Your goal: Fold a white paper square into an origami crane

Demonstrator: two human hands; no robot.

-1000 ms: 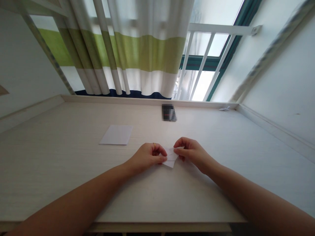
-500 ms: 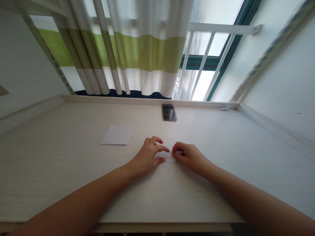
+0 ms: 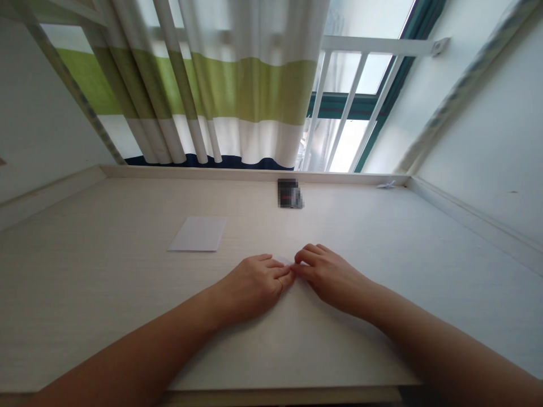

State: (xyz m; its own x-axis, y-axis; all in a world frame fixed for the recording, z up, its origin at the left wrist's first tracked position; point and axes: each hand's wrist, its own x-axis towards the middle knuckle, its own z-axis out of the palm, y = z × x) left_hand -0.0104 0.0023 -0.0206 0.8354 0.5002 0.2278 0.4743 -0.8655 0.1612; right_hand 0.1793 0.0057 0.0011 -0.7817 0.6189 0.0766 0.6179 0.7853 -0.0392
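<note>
Noted left hand (image 3: 257,285) laid low and flat, knuckles up, with fingers stretched and close together; half a second ago, logged with thumb and forefinger spread apart. Noted right hand (image 3: 328,275) with fingers curled and tips at the left fingertips; gap between hands now closed to contact or nearly so, cannot tell which. Located small paper (image 3: 283,260) on worktop (image 3: 297,350), mostly covered by left hand and close to the right fingertips. Can make out only a pale sliver past the left fingers; one second ago, could see more of it, pinched between both hands. Cannot tell grip of left hand, with thumb and palm hidden. Cannot tell grip of right hand either, with contact at the tips too small to resolve. Logged gold ring (image 3: 280,284) on a left finger. Recorded left forearm (image 3: 165,333) and right forearm (image 3: 416,322) slanting inward from the lower corners. Farther out, observed square sheet (image 3: 198,234) lying flat, beyond left hand and to its left, well apart. Straight beyond the hands, near raised rim (image 3: 237,174), observed dark, pixelated object (image 3: 290,194). Toward far right corner, observed small white scrap (image 3: 386,184). Past rim, striped curtain (image 3: 254,90); to its right, white railing (image 3: 373,44).
</note>
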